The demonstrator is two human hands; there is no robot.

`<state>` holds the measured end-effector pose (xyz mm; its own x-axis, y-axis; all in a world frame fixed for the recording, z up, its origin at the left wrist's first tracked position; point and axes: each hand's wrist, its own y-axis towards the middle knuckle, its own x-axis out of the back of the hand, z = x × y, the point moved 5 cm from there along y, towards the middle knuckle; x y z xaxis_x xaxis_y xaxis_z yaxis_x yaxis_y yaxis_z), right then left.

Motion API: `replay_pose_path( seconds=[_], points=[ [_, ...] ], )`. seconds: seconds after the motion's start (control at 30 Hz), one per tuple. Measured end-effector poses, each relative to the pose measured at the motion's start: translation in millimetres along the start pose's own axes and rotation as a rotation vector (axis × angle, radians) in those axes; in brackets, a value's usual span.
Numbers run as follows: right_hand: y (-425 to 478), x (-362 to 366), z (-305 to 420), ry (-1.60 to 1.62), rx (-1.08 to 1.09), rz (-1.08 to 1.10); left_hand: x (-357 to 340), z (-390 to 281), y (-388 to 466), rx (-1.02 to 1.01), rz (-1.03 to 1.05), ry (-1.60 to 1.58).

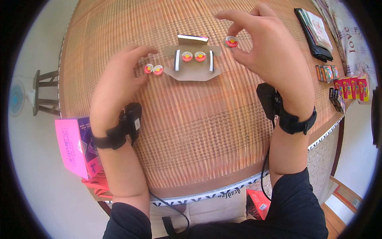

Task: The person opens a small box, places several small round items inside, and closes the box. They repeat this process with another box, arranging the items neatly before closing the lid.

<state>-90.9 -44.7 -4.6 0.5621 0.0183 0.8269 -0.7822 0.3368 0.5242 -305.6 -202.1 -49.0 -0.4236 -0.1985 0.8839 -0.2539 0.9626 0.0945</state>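
Observation:
An open cardboard box lies on the woven mat with its flaps spread. Two small round red-and-white discs with yellow centres sit side by side inside it. To the box's right, my right hand has a similar disc at its thumb and fingers, raised near the box. Left of the box, my left hand is curved with thumb and fingers apart, beside two more such discs that touch each other. Whether its fingers touch the leftmost disc is hard to tell.
At the right edge lie a black pouch with plastic packets, small orange-and-black boxes, pink-and-yellow boxes and dark small boxes. A pink-and-purple box stands at the left edge. Black cables run from both wrist straps.

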Motion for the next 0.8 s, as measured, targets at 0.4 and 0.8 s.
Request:
replay_pose_path(
  seconds=[0.4, 0.8],
  points=[
    [1, -32, 30, 0.023, 0.02, 0.173, -7, 4, 4, 0.041, 0.015, 0.011],
    [0, -32, 28, 0.027, 0.021, 0.144, -14, -13, 8, 0.018, 0.004, 0.058]
  ],
)
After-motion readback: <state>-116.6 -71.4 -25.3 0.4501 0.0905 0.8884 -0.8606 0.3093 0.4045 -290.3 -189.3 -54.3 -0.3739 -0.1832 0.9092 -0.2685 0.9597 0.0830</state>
